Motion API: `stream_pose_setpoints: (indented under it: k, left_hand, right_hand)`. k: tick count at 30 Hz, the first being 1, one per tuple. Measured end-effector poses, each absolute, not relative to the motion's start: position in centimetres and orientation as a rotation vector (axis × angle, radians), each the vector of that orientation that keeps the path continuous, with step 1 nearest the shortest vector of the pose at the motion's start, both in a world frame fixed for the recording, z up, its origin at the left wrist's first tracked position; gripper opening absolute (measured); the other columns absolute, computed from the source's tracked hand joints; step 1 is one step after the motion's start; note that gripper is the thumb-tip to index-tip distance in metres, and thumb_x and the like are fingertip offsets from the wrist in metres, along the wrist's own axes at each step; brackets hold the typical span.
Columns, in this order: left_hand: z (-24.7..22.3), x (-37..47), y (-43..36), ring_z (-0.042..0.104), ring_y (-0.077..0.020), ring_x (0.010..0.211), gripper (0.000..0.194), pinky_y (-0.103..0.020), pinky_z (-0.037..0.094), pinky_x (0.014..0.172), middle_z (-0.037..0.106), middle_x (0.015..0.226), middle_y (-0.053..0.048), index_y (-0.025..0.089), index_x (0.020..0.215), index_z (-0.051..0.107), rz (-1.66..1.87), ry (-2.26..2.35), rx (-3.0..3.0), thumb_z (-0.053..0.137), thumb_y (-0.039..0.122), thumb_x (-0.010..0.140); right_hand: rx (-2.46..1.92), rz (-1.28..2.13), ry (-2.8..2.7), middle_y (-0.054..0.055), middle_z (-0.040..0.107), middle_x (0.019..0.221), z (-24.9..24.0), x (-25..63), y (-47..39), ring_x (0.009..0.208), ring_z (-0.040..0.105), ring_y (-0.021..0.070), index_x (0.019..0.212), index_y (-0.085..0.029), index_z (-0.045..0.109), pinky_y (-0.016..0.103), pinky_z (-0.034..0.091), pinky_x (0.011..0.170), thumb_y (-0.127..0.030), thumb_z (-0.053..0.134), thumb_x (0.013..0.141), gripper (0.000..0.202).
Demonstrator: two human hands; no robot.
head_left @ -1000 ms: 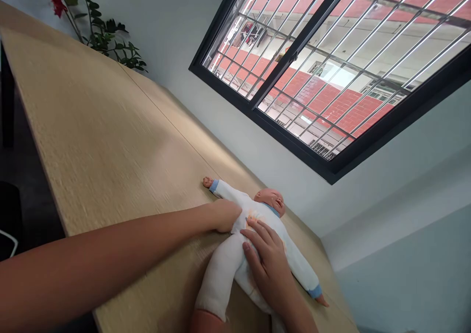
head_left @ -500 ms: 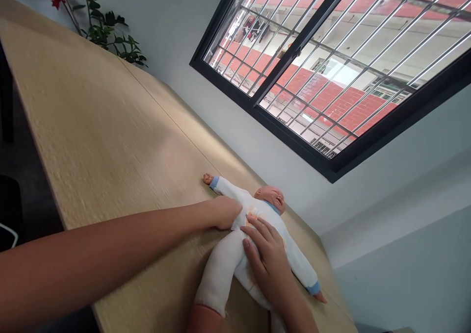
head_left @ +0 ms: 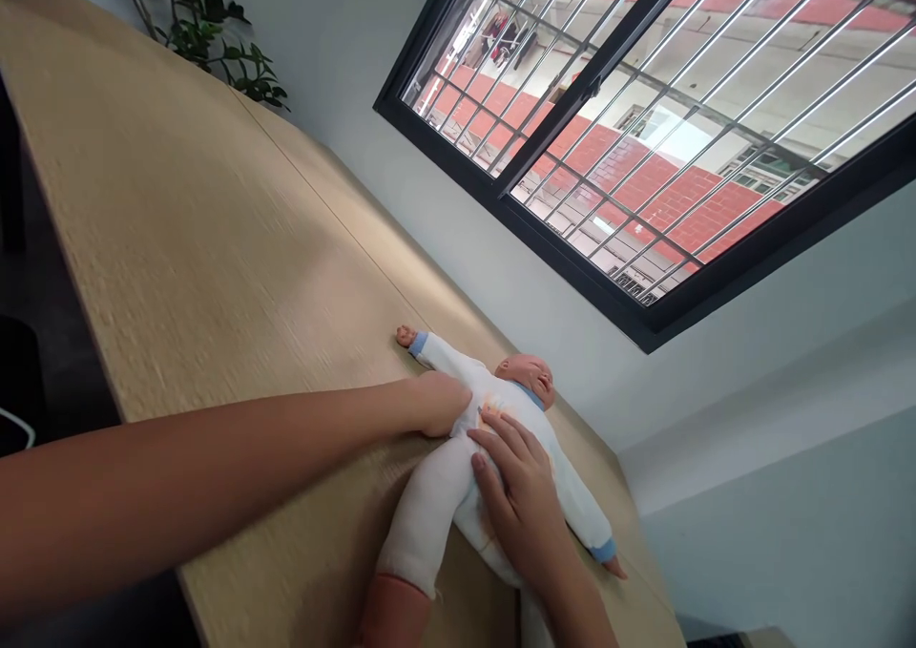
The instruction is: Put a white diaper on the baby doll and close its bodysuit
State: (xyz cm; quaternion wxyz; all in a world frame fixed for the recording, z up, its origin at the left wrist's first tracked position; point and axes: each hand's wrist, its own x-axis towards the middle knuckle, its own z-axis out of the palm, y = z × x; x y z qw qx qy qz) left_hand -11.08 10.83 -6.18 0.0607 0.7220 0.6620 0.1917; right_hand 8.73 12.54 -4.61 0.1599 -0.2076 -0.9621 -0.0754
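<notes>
A baby doll (head_left: 468, 524) lies on its back on the wooden table, its head toward the wall. It wears a white suit with blue cuffs and collar and an orange print on the chest. My right hand (head_left: 519, 486) rests flat on the doll's belly, fingers stretched toward the print. Against the doll's side, below its outstretched arm, is my left hand (head_left: 440, 404). The left fingers are hidden, so I cannot see whether they grip the doll. One doll leg points toward me; my right forearm partly covers the other.
The light wooden table (head_left: 215, 238) runs diagonally, with a seam along it and a wall behind. A plant (head_left: 229, 52) with a red flower stands at the far left. A barred window (head_left: 608, 123) is above. Dark furniture (head_left: 18, 381) stands beyond the table's left edge.
The view has shifted slightly, so the table and doll sit a little higher in the picture. Both hands keep the same places on the doll.
</notes>
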Motion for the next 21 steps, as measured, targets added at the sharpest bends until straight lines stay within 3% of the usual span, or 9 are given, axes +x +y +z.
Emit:
stream_pose_setpoints:
  k: [7,21]
  left_hand:
    - [-4.9,-10.7,10.0,0.068,-0.0347,0.096,0.043,-0.036,0.05,0.078,0.07,0.112,-0.023,0.005,0.126,0.061,0.265,1.951,2.256,0.062,0.015,0.084]
    - [-5.8,-10.9,10.7,0.069,-0.028,0.091,0.038,-0.028,0.046,0.076,0.073,0.108,-0.017,0.01,0.118,0.067,0.379,1.93,2.221,0.065,0.017,0.081]
  right_hand:
    - [-0.562,-0.214,-2.773,0.006,0.056,0.142,-4.5,8.7,12.8,0.135,0.045,0.0273,0.121,-0.027,0.064,0.051,0.038,0.11,-0.033,0.041,0.1,0.032]
    - [-0.537,-0.215,-2.776,0.007,0.055,0.142,-4.8,8.9,13.3,0.135,0.044,0.0297,0.121,-0.026,0.064,0.053,0.039,0.109,-0.036,0.04,0.101,0.034]
